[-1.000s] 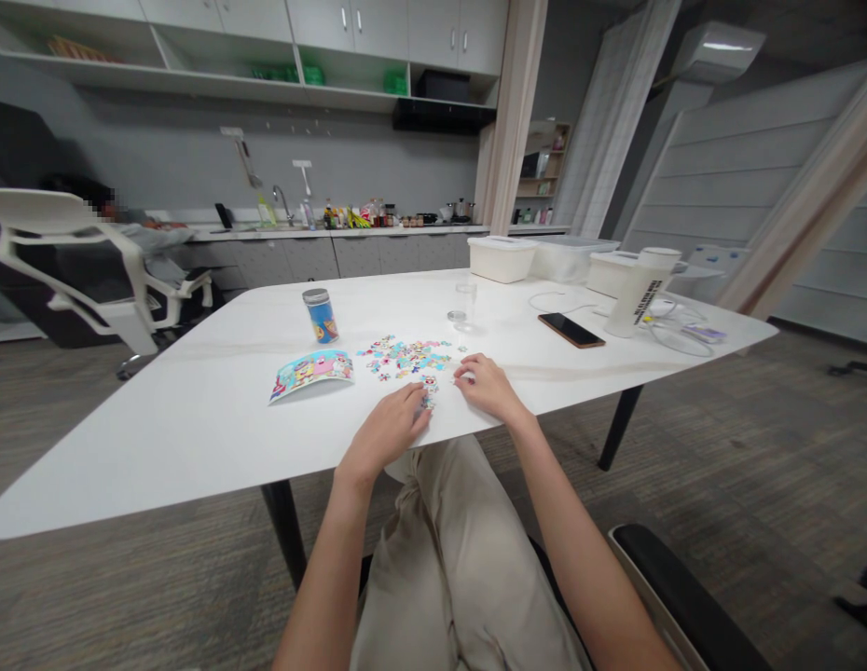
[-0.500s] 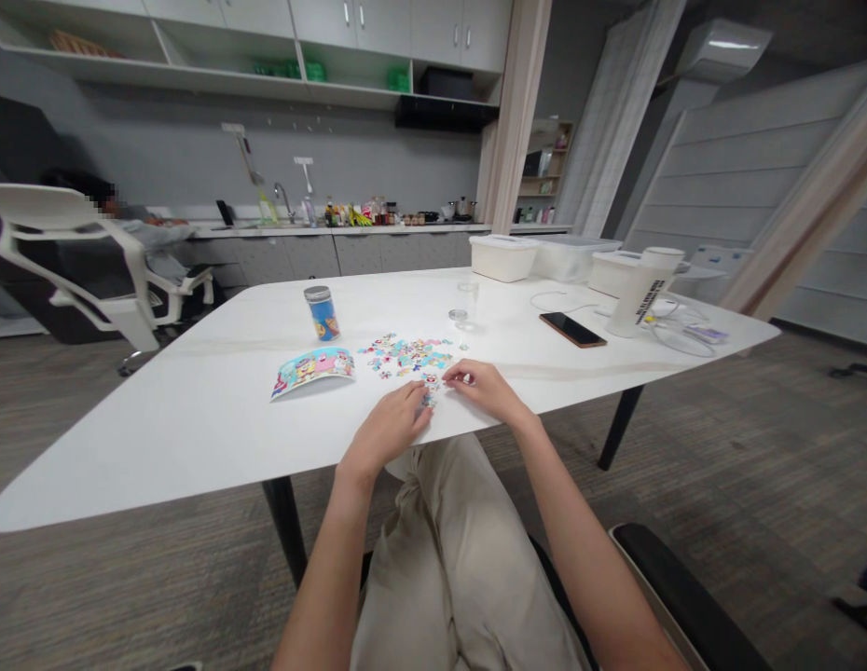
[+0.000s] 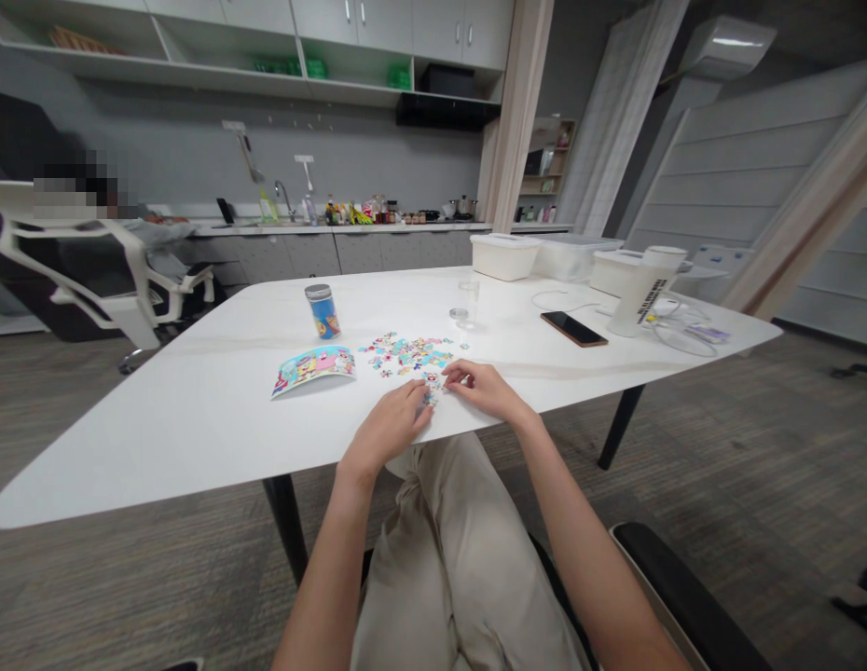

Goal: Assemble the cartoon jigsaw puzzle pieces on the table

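My left hand point(image 3: 395, 419) rests on the table with fingers and thumb apart, beside a small cluster of jigsaw puzzle pieces point(image 3: 432, 380). Its fingertips touch the cluster's left side and partly cover it. On the other side, my right hand point(image 3: 481, 388) is closed in a pinch on a puzzle piece, mostly hidden by the fingers. Just beyond both hands lies a loose spread of colourful puzzle pieces point(image 3: 409, 352). To the left, a curled cartoon picture sheet point(image 3: 314, 370) lies on the table, and behind it stands a blue can with a grey lid point(image 3: 323, 313).
On the white table point(image 3: 196, 419) are a clear round lid point(image 3: 460, 315), a phone point(image 3: 573, 328), a pale bottle point(image 3: 643, 294), cables and white lidded boxes point(image 3: 503, 257). The table's front edge is close to my lap. A person sits by a white chair point(image 3: 76, 252) at far left.
Both hands stay almost in place over the small cluster, with hardly any finger movement. The view has shifted very slightly. The person at far left has moved a little.
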### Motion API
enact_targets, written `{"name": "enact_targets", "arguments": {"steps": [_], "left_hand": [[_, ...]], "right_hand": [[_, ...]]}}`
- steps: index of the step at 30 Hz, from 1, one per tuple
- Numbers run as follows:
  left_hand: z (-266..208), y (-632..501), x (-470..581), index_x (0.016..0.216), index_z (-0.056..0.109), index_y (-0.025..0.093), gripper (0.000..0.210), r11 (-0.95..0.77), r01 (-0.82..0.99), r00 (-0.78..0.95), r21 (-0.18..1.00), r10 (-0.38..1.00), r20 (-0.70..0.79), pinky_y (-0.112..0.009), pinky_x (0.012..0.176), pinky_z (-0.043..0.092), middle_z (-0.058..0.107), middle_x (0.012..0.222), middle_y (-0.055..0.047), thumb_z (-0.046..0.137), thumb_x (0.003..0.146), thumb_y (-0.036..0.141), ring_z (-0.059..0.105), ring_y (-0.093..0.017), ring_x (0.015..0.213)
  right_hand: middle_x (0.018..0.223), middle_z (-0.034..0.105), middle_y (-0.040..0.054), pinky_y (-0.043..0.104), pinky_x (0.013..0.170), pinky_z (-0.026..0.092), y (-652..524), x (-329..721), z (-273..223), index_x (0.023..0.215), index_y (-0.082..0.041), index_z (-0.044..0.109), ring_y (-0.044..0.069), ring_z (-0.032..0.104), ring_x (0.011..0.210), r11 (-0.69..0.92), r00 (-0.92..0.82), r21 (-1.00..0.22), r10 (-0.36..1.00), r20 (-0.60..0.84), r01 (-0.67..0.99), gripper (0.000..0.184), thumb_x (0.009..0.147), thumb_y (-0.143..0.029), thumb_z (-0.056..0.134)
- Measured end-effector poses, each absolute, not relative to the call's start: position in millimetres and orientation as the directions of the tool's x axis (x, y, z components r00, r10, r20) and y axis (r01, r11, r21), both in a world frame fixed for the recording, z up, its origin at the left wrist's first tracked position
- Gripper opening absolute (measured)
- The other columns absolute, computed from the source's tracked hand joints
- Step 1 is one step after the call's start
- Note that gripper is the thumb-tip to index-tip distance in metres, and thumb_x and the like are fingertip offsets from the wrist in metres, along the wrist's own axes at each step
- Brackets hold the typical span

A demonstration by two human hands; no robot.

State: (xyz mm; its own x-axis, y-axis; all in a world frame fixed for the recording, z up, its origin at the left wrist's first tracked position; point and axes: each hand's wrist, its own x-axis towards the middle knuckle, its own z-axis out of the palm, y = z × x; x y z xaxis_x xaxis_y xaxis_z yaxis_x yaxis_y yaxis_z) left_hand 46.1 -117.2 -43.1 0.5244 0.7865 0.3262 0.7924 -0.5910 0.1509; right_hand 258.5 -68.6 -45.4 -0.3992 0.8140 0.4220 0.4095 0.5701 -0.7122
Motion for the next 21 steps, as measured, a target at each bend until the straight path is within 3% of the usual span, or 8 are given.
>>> {"name": "enact_targets", "arguments": {"steps": [8,14,21], "left_hand": [[-44.1,-117.8,47.2,0.13,0.052,0.014,0.037,-0.581,0.797,0.51,0.165,0.793,0.333,-0.041,0.11,0.042,0.056,0.139,-0.014,0.042,0.098,0.029,0.052,-0.025,0.129],[-44.9,-118.0,47.0,0.129,0.052,0.015,0.036,-0.588,0.791,0.513,0.17,0.789,0.338,-0.042,0.109,0.042,0.056,0.138,-0.013,0.039,0.098,0.028,0.052,-0.025,0.129],[-44.0,-117.7,45.8,0.13,0.051,0.017,0.037,-0.59,0.79,0.519,0.166,0.788,0.33,-0.042,0.11,0.042,0.056,0.14,-0.013,0.039,0.099,0.03,0.052,-0.024,0.13]], "right_hand": [[0.09,0.073,0.0054,0.026,0.07,0.046,-68.6,258.9,-43.8,0.09,-0.017,0.074,0.014,0.062,0.077,0.642,-0.439,-0.622,0.764,0.473,0.448,0.019,0.083,-0.01,0.058],[0.088,0.071,0.0045,0.025,0.068,0.045,-67.3,259.8,-46.2,0.096,-0.016,0.072,0.013,0.058,0.073,0.618,-0.436,-0.644,0.782,0.445,0.451,0.018,0.084,-0.014,0.059],[0.079,0.07,0.0014,0.026,0.067,0.044,-69.9,259.7,-43.7,0.084,-0.017,0.072,0.013,0.056,0.069,0.56,-0.382,-0.692,0.825,0.416,0.457,0.009,0.081,-0.019,0.064]]}}
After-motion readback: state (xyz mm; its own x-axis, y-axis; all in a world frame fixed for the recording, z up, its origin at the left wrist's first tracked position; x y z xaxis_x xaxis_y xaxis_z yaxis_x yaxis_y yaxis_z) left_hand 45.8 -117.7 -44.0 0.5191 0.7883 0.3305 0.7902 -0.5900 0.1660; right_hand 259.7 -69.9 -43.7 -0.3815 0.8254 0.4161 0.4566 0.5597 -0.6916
